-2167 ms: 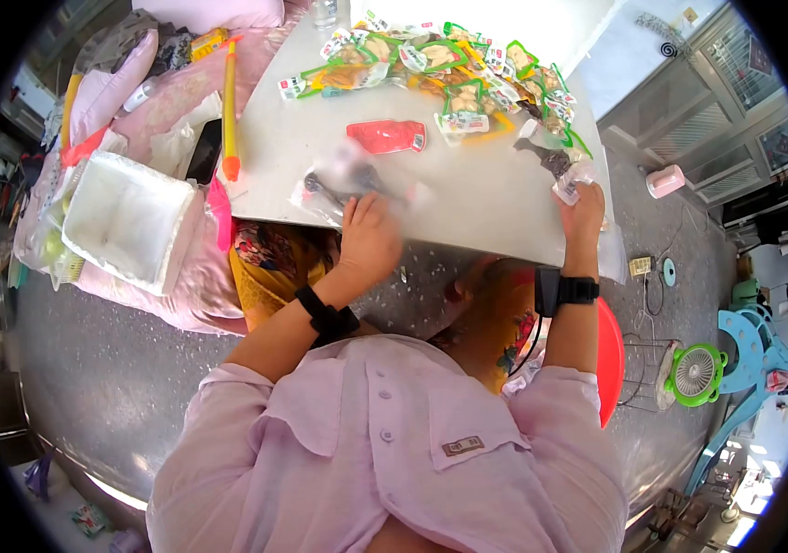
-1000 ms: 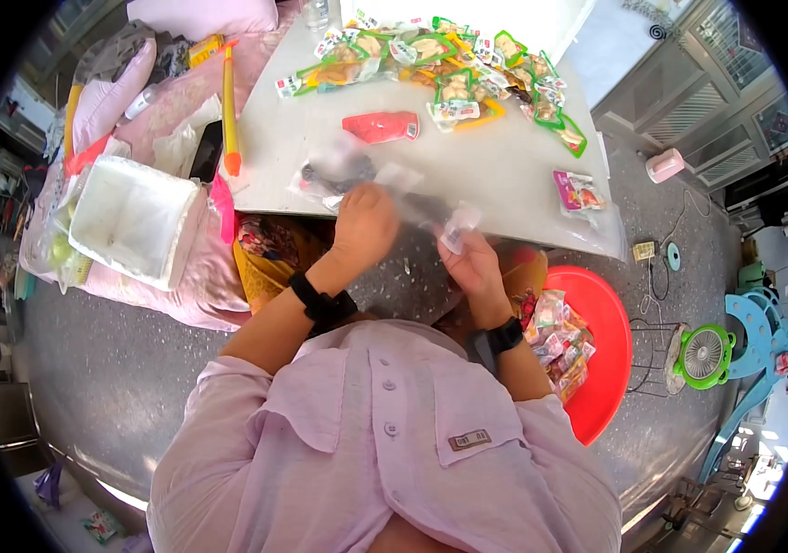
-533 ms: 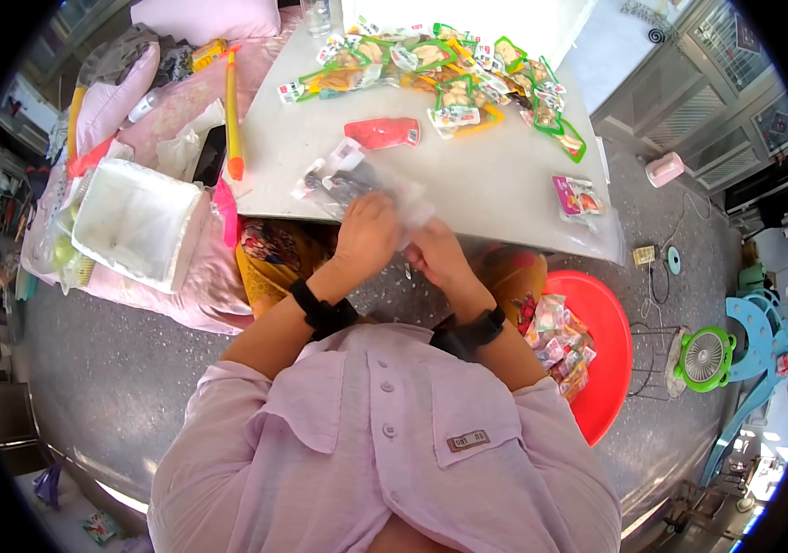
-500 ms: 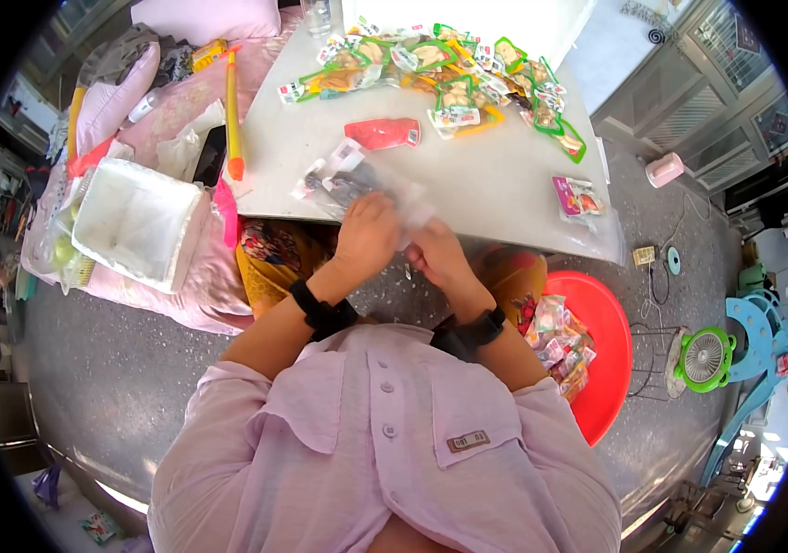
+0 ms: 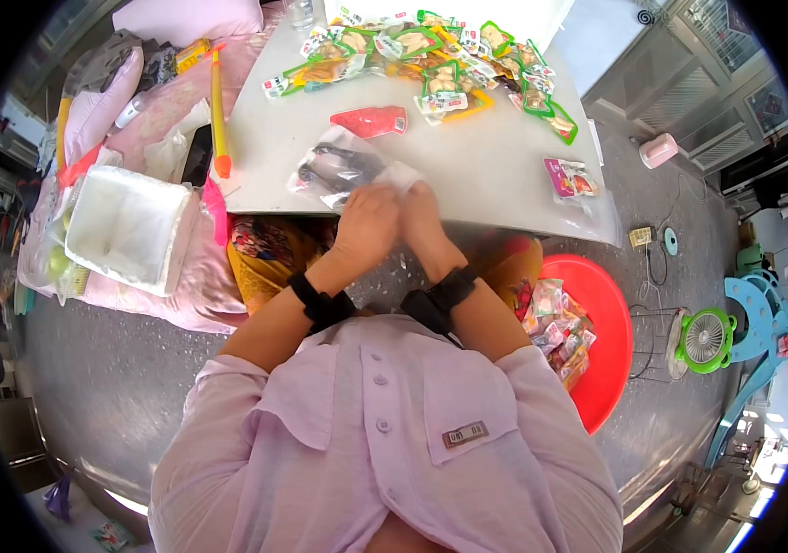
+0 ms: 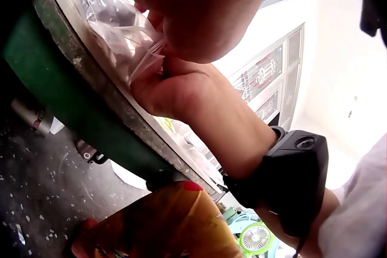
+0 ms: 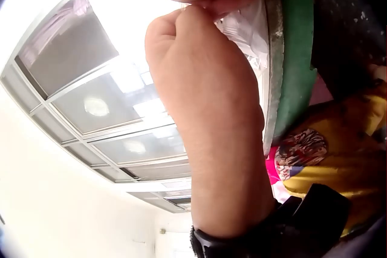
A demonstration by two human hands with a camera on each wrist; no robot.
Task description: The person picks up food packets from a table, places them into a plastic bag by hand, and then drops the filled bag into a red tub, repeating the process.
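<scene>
A clear plastic bag (image 5: pixel 339 168) with dark packets inside lies at the table's front edge, its gathered mouth toward the person. My left hand (image 5: pixel 368 223) pinches that mouth with curled fingers. Right beside it, my right hand (image 5: pixel 424 221) grips the bag's loose edge. In the left wrist view, crumpled film of the bag (image 6: pixel 115 25) runs into the fingers of both hands. The right wrist view has the right hand (image 7: pixel 211 58) up against the left, with film (image 7: pixel 251 31) showing behind; its fingertips are hidden.
A red packet (image 5: pixel 369 121) lies behind the bag, and several green and yellow food packets (image 5: pixel 445 78) are heaped at the back. A purple packet (image 5: pixel 571 178) lies at the table's right. A red basin (image 5: pixel 597 387) with packets stands right; a white foam box (image 5: pixel 127 230) sits left.
My right hand has come from the table's right side, carrying a small dark packet, to the bag beside my left hand. Earlier it was reaching near the purple packet.
</scene>
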